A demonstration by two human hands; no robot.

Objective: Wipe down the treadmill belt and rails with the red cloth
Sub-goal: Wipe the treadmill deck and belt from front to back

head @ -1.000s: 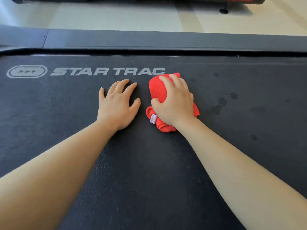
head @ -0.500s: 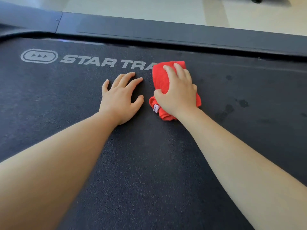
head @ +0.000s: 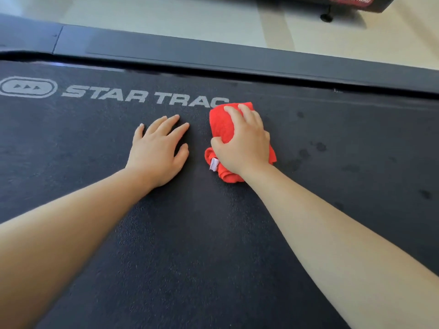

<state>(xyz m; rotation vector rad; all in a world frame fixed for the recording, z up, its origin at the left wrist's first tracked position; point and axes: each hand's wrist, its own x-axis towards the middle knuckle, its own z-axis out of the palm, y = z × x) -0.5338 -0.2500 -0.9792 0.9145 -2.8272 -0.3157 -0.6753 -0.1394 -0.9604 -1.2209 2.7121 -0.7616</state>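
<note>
Down on the dark treadmill belt [head: 202,233], the red cloth [head: 224,129] was bunched into a thick, lumpy roll of bright terry-like fabric, with a small white tag [head: 213,164] sticking out at its near left side. Its long axis ran away from the person toward the far rail [head: 213,55], tilted slightly, so that the far end sat just under the last letter of the grey STAR TRAC lettering [head: 145,96] and the near end curled out below the wrist.

The right hand [head: 244,146] lay on top of the roll, fingers spread over its far part and thumb pressed into its left side, so the cloth was clasped and pushed flat against the belt. The left hand [head: 159,150] rested palm down on the bare belt just beside it, fingers splayed and holding nothing, a narrow strip of belt between the two.

Several small dark spots [head: 320,146] marked the belt to the right of the cloth. Beyond the rail was pale floor [head: 166,17], and another machine's base [head: 356,3] showed at the top edge.
</note>
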